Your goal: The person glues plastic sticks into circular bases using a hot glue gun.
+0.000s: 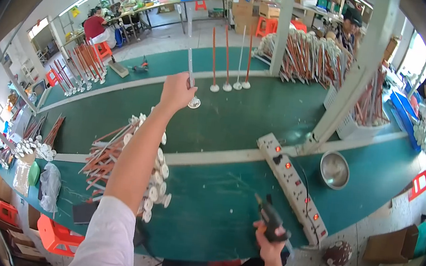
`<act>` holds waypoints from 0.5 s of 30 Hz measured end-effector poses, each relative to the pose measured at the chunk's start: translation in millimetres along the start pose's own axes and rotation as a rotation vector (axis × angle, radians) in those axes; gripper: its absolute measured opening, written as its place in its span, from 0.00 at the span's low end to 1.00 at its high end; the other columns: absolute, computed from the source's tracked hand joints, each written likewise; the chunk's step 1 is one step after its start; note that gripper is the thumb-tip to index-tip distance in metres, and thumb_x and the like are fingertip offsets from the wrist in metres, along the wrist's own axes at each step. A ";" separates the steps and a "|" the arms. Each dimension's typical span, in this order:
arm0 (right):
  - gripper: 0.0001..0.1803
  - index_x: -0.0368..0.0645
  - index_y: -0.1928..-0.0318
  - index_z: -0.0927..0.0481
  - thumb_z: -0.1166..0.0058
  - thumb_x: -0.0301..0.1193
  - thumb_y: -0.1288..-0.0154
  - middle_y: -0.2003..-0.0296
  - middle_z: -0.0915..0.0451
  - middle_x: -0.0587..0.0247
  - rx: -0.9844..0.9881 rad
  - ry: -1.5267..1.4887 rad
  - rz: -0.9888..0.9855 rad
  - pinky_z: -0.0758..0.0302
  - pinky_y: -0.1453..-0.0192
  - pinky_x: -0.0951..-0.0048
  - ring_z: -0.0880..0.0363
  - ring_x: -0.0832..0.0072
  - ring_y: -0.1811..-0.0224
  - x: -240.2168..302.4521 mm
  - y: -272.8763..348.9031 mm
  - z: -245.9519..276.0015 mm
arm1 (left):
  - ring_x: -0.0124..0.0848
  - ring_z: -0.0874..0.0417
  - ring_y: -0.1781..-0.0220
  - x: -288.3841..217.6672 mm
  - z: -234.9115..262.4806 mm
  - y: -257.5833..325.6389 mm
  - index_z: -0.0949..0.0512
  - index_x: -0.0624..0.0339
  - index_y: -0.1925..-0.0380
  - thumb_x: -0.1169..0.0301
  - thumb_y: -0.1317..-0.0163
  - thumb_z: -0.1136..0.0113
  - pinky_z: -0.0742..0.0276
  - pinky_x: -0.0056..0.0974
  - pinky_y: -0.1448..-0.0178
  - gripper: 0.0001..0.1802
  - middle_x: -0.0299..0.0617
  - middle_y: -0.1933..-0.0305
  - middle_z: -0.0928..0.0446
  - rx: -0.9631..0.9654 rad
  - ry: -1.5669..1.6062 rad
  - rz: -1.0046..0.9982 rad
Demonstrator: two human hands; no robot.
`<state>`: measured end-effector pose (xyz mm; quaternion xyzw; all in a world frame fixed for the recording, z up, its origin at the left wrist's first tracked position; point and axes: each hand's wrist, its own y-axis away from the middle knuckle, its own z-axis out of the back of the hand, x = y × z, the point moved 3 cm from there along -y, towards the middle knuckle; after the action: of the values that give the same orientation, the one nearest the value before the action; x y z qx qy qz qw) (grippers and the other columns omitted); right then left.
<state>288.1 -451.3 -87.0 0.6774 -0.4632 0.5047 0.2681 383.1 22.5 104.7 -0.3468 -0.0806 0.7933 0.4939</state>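
My left hand (174,91) is stretched far out over the green bench, its fingers closed around a pale rod (190,62). The rod stands upright, with a white round base (194,102) just below my fingers. Low on the right, my right hand (267,243) grips a dark glue gun (272,221), its nozzle pointing up and left. Several rods (228,64), brown and white, stand on white bases just right of my left hand. Under my left forearm lies a heap of brown rods (104,158) with white round ends (156,192).
A white power strip (296,187) with lit switches lies right of the glue gun, beside a metal bowl (334,170). A pale post (354,70) rises from the bench. Big bundles of rods (305,57) and a white crate (356,123) stand at the far right. People sit farther back.
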 end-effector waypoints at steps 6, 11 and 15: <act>0.35 0.40 0.31 0.29 0.40 0.11 0.40 0.38 0.22 0.43 0.342 0.445 0.192 0.14 0.55 0.62 0.16 0.58 0.43 14.3 -8.1 5.5 | 0.51 0.13 0.63 77.8 -92.7 -88.4 0.19 0.61 0.70 0.71 0.48 0.26 0.19 0.50 0.57 0.11 0.49 0.71 0.16 -0.171 -0.111 0.116; 0.09 0.43 0.58 0.20 0.37 0.24 0.40 0.56 0.16 0.53 -0.064 -0.089 -0.029 0.18 0.52 0.58 0.18 0.57 0.54 5.5 8.9 1.6 | 0.57 0.15 0.56 93.2 -144.1 -118.6 0.19 0.61 0.63 0.70 0.43 0.32 0.19 0.56 0.52 0.10 0.55 0.64 0.16 -0.124 -0.005 0.188; 0.06 0.47 0.68 0.24 0.39 0.30 0.38 0.67 0.20 0.60 -0.143 0.360 -0.465 0.21 0.59 0.59 0.22 0.65 0.67 1.5 -1.2 4.3 | 0.56 0.14 0.56 106.8 -165.9 -115.9 0.20 0.61 0.62 0.68 0.42 0.30 0.18 0.56 0.52 0.11 0.54 0.64 0.15 -0.078 -0.035 0.195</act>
<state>291.2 -454.9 -87.0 0.6445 -0.2750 0.5077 0.5012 543.0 134.4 -14.9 -0.3581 -0.0858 0.8397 0.3992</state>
